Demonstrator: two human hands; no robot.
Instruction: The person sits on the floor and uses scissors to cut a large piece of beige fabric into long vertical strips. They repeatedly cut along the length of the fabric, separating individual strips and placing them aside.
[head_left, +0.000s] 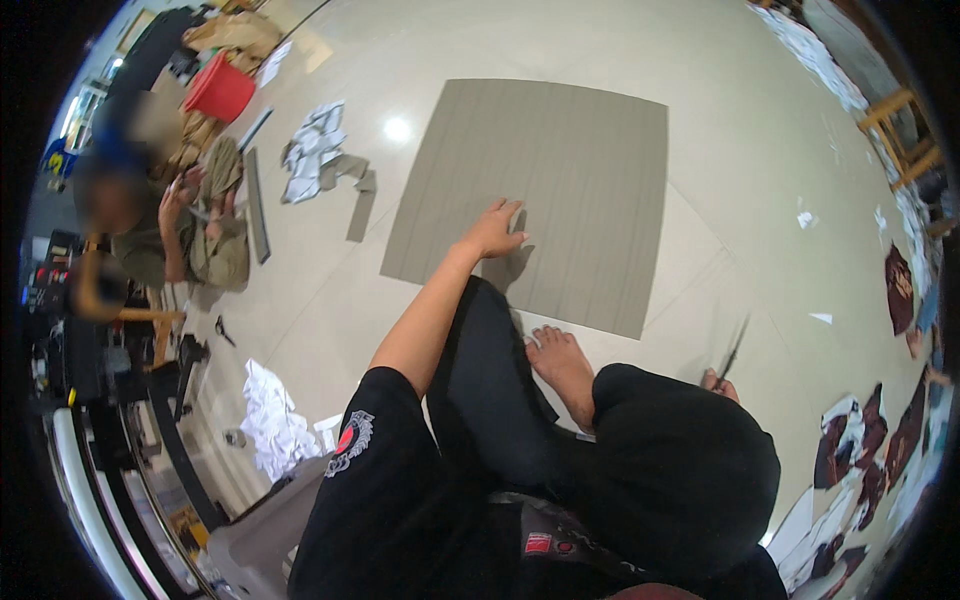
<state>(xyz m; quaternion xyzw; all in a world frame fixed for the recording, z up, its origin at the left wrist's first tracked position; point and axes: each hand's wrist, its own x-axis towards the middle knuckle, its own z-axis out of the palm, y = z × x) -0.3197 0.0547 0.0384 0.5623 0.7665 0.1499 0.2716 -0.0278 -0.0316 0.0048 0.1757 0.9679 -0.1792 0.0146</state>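
Note:
A large taupe panelled sheet point(540, 190) with faint lengthwise stripes lies flat on the floor in front of me. My left hand point(493, 231) reaches over its near part, fingers stretched and apart, and casts a shadow beside it. It holds nothing. Past my bent right knee, partly hidden by it, my right hand point(722, 386) is closed round a thin, dark, pointed tool point(736, 346), blade up and blurred; its exact kind does not show. My bare foot point(563, 368) rests by the sheet's near edge.
At left a person point(180, 220) sits on the floor near a long grey strip point(257, 205). Crumpled white paper point(315, 150) with taupe offcuts, black scissors point(225, 331), a red bucket point(220, 87) and a white cloth-like heap point(275, 415) lie around. Maroon-and-white scraps point(850, 440) are at right.

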